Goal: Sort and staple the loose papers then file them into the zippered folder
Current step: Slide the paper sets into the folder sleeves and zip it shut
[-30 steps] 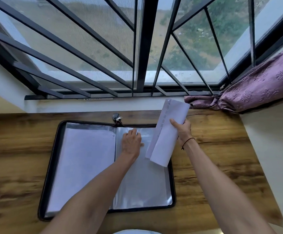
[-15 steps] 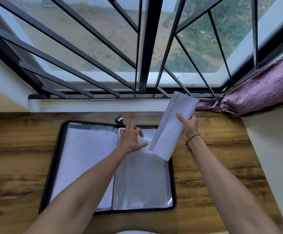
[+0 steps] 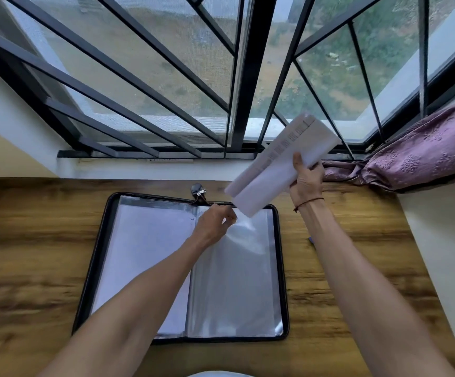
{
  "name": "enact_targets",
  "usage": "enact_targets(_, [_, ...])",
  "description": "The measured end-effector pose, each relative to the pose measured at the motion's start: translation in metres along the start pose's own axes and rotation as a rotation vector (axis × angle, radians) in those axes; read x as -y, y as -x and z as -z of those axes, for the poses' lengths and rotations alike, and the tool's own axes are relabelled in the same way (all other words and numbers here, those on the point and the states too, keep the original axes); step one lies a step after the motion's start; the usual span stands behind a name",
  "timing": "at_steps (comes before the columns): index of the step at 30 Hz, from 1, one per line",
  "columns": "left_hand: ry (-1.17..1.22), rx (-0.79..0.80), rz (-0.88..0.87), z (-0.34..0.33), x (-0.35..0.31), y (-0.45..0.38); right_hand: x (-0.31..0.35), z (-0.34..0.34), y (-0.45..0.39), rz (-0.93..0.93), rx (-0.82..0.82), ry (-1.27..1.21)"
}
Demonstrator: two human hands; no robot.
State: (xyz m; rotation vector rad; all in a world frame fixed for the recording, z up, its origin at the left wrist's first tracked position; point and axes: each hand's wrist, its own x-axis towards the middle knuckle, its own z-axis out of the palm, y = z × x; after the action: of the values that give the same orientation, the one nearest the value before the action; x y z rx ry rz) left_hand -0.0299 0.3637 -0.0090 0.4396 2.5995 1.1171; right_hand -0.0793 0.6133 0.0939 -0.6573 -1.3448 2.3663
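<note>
A black zippered folder (image 3: 282, 268) lies open on the wooden table, its zip pull (image 3: 199, 192) at the far edge. White paper shows under the left sleeve (image 3: 144, 248); the right clear plastic sleeve (image 3: 237, 281) looks empty. My left hand (image 3: 215, 221) pinches the top edge of the right sleeve and lifts it. My right hand (image 3: 305, 180) grips a curled bundle of white papers (image 3: 278, 164) with print along one edge, held tilted above the folder's far right corner.
The wooden table (image 3: 44, 254) meets a white sill and a barred window (image 3: 248, 77). A purple curtain (image 3: 424, 151) bunches at the right. A small blue object (image 3: 311, 240) peeks out from behind my right forearm. A pale wall (image 3: 443, 268) borders the table's right side.
My right hand raised the papers up and to the right, tilting them further. My left hand went from lying flat on the right sleeve to pinching and lifting its top edge.
</note>
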Motion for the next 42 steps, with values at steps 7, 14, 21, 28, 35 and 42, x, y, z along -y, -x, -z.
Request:
enact_targets(7, [-0.049,-0.119,-0.096,-0.001,-0.002,0.009,-0.024,-0.055,0.001,0.020,-0.041,-0.112])
enact_targets(14, [-0.050,-0.198,-0.118,0.007,-0.004,0.010,-0.050,-0.052,-0.002,-0.002,-0.102,0.162])
enact_targets(21, [-0.010,-0.212,-0.138,0.014,-0.004,0.007,-0.049,-0.042,-0.007,0.014,-0.068,0.366])
enact_targets(28, [0.046,-0.206,-0.143,0.018,-0.008,-0.005,-0.062,-0.037,-0.007,-0.040,0.143,0.712])
enact_targets(35, [0.183,-0.345,0.034,0.022,-0.008,-0.008,-0.084,-0.018,-0.005,-0.293,0.272,0.572])
enact_targets(42, [0.365,-0.214,0.284,0.038,-0.008,-0.018,-0.103,-0.019,-0.004,-0.503,0.256,0.711])
